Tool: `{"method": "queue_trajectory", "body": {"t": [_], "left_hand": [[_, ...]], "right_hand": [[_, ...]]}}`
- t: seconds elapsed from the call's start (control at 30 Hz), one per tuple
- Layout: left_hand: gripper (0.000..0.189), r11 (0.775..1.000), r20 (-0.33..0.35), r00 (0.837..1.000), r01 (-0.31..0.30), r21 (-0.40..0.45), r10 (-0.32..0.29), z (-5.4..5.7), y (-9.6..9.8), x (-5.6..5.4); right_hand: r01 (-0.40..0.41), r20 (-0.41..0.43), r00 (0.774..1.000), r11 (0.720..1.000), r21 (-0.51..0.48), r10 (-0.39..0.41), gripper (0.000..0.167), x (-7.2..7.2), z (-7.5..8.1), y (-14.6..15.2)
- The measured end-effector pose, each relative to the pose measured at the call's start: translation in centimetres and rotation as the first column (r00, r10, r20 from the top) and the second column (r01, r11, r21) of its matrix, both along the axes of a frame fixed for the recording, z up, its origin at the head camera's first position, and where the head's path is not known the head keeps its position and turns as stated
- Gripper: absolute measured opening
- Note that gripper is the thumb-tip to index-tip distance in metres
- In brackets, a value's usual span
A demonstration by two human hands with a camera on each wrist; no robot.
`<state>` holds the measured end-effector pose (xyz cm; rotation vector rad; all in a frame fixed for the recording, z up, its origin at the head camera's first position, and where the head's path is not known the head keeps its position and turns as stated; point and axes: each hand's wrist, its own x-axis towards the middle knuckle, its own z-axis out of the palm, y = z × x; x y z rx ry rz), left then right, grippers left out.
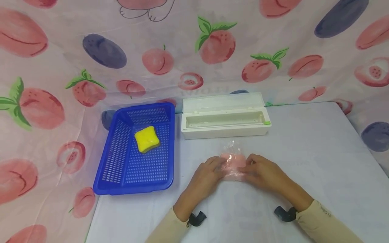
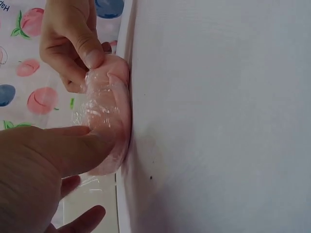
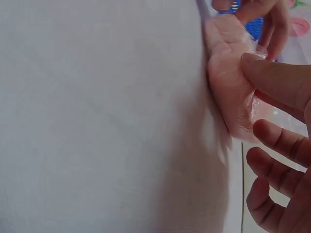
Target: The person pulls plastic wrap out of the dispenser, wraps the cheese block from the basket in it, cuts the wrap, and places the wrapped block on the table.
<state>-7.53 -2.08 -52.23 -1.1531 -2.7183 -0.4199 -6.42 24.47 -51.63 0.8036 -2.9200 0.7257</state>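
A soft-looking pink block (image 1: 233,162) wrapped in clear plastic film (image 1: 232,145) sits on the white table in front of me. The film is wrinkled and shiny, and a loose part of it spreads out beyond the block's far edge. My left hand (image 1: 208,173) pinches the block's left side, its thumb pressed on the film in the left wrist view. On the opposite side my right hand (image 1: 263,172) grips the block between thumb and index finger, while its other fingers (image 3: 274,170) hang curled apart from it.
Behind the block stands a long white film dispenser box (image 1: 225,132) with its lid (image 1: 223,102) raised and a green slider (image 1: 267,123). A blue perforated basket (image 1: 133,189) at the left holds a yellow block (image 1: 147,139). Fruit-printed cloth (image 1: 188,44) hangs behind the table (image 1: 319,162).
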Motion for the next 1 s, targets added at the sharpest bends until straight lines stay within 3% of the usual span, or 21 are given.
{"method": "queue_trajectory", "body": {"t": [0.1, 0.2, 0.27, 0.33, 0.43, 0.63, 0.8, 1.0], "left_hand": [[0.029, 0.998, 0.095, 0.995, -0.009, 0.066, 0.003, 0.1, -0.1, -0.1], [0.031, 0.991, 0.148, 0.989, -0.003, 0.134, -0.017, 0.2, 0.0, -0.1], [0.026, 0.989, 0.13, 0.991, 0.003, 0.145, -0.022, 0.0, 0.3, -0.2], [0.018, 0.993, 0.057, 0.998, 0.01, 0.116, -0.017, -0.3, 0.9, -0.1], [0.013, 0.997, -0.005, 0.999, -0.043, 0.062, 0.044, -0.5, 2.0, 0.1], [0.015, 0.989, -0.072, 0.986, -0.149, -0.008, 0.148, 0.0, 3.5, 0.7], [0.015, 0.992, -0.056, 0.991, -0.126, -0.002, 0.125, 0.4, 3.6, 0.9], [0.016, 0.992, 0.075, 0.99, -0.115, -0.043, 0.118, 1.3, 3.4, 1.3]], "right_hand": [[0.002, 0.029, 1.0, 0.998, -0.055, 0.0, 0.031, -0.2, 0.1, 0.4], [0.024, 0.066, 0.998, 0.994, -0.108, -0.017, 0.031, -0.2, 0.5, 0.8], [0.062, 0.103, 0.994, 0.988, -0.142, -0.047, 0.032, 0.0, 0.8, 1.1], [0.107, 0.132, 0.988, 0.979, -0.172, -0.085, 0.034, 0.1, 1.1, 1.4], [0.154, 0.164, 0.979, 0.969, -0.196, -0.122, 0.037, 0.3, 1.5, 1.8], [0.156, 0.164, 0.979, 0.963, -0.219, -0.121, 0.038, 0.4, 1.7, 2.1], [0.159, 0.135, 0.982, 0.959, -0.234, -0.13, 0.036, 0.6, 1.8, 2.3], [0.161, 0.149, 0.98, 0.961, -0.225, -0.13, 0.03, 0.7, 2.1, 2.4]]}}
